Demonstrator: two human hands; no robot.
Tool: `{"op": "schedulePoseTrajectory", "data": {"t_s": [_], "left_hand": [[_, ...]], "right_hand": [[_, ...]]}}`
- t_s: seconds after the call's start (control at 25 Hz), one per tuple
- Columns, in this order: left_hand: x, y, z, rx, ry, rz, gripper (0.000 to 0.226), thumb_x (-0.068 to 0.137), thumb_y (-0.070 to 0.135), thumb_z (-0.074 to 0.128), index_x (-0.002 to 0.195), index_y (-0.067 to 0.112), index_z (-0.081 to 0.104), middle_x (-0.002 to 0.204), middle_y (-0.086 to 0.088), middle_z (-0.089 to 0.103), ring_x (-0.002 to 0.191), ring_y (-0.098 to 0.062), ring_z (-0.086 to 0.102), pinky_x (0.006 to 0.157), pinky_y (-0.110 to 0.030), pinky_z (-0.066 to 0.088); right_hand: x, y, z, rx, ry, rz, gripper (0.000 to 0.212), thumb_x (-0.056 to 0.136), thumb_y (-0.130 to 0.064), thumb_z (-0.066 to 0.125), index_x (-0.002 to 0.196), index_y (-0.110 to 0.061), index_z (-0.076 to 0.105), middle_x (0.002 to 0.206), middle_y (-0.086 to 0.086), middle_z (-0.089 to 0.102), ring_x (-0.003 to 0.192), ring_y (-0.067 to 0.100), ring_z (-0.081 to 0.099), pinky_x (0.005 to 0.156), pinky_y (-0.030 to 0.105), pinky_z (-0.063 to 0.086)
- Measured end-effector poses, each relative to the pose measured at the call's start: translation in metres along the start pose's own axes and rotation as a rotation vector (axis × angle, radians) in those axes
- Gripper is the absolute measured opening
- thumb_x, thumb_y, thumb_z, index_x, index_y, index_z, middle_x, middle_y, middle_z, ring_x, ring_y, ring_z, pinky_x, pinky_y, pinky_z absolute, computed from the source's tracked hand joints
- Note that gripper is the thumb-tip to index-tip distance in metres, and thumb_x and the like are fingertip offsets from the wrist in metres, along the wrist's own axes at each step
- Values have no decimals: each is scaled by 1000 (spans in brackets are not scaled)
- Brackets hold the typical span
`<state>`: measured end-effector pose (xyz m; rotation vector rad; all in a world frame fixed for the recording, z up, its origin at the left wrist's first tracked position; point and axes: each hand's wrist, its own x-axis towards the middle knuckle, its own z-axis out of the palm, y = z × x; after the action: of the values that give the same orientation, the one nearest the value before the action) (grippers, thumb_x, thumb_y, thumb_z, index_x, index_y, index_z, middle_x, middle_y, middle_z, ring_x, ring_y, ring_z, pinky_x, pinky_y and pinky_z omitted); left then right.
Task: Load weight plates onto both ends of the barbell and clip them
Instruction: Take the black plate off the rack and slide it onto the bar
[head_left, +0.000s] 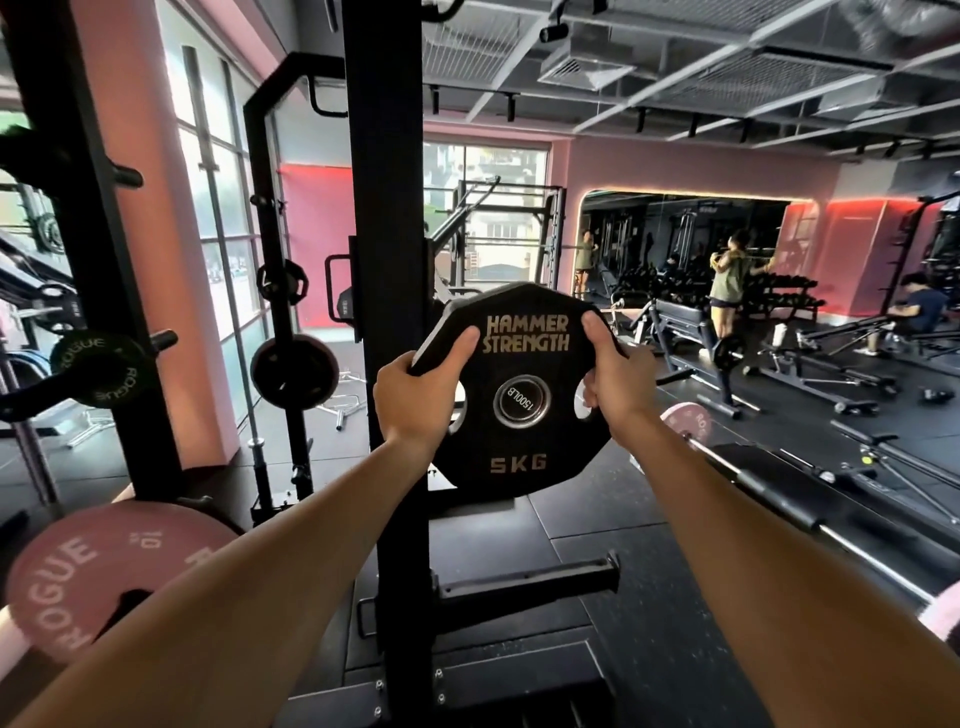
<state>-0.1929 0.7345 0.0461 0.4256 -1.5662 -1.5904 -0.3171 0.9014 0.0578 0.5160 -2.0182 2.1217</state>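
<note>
Rack upright behind gripped 5 kg plate, pink plate lower left

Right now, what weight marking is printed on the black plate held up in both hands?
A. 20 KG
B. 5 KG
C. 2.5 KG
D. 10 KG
B: the black Hammer Strength plate, held by the left hand and right hand at its side openings, reads "5KG" in gold near its lower edge.
</note>
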Motion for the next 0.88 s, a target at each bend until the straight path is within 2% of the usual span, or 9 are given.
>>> {"op": "schedulePoseTrajectory", "data": {"t_s": [0.16, 0.24, 0.32, 0.36, 0.44, 0.52, 0.72, 0.88], "left_hand": [[10, 2, 1, -8, -59, 33, 51, 60, 66, 84, 74, 16, 80, 79, -2, 80, 78, -19, 78, 85, -44, 62], [15, 4, 2, 10, -67, 31, 39, 66, 60, 84, 57, 23, 75, 63, 4, 74, 61, -12, 73, 71, -37, 61], [24, 2, 3, 46, -71, 43, 43, 69, 58, 84, 45, 27, 68, 51, 9, 66, 48, -7, 64, 61, -30, 52], [29, 0, 4, 48, -71, 49, 41, 68, 60, 84, 48, 26, 71, 54, 8, 69, 52, -9, 67, 64, -32, 55], [41, -4, 6, 34, -67, 57, 41, 63, 64, 84, 65, 22, 79, 70, 3, 78, 70, -15, 76, 79, -39, 62], [55, -11, 9, 40, -49, 70, 46, 62, 65, 83, 70, 20, 79, 74, 2, 79, 75, -17, 77, 84, -41, 62], [106, -34, 17, 83, 34, 87, 66, 47, 85, 77, 66, 24, 60, 63, 0, 68, 60, -23, 65, 72, -49, 59], [163, -56, 28, 73, 35, 73, 59, 54, 78, 79, 64, 24, 60, 58, 3, 63, 56, -20, 61, 66, -42, 55]], "right_hand": [[7, 8, 5, 21, 36, 6, 67, 74, -75, 64, 74, -8, 59, 49, 8, 46, 39, 17, 43, 49, 31, 42], [11, 11, 9, 28, 35, 15, 65, 76, -74, 63, 77, -9, 61, 52, 8, 47, 40, 17, 44, 48, 29, 41], [16, 16, 14, 21, 29, 28, 63, 80, -73, 62, 79, -10, 61, 56, 10, 49, 43, 18, 45, 48, 29, 42], [20, 18, 16, 29, 20, 30, 62, 81, -72, 62, 79, -11, 61, 56, 10, 48, 43, 18, 45, 48, 28, 41], [28, 24, 20, 53, -5, 20, 62, 79, -73, 62, 79, -11, 59, 54, 9, 45, 42, 18, 43, 46, 28, 39], [41, 29, 27, 55, -39, 9, 67, 73, -78, 60, 78, -11, 58, 53, 9, 43, 42, 18, 41, 45, 28, 38], [85, 42, 51, 6, -102, 28, 74, 64, -84, 59, 80, -12, 57, 65, 14, 49, 55, 22, 47, 53, 31, 41], [135, 60, 80, -25, -110, 25, 73, 68, -82, 59, 75, -9, 53, 62, 11, 50, 53, 20, 48, 53, 30, 43]]}}
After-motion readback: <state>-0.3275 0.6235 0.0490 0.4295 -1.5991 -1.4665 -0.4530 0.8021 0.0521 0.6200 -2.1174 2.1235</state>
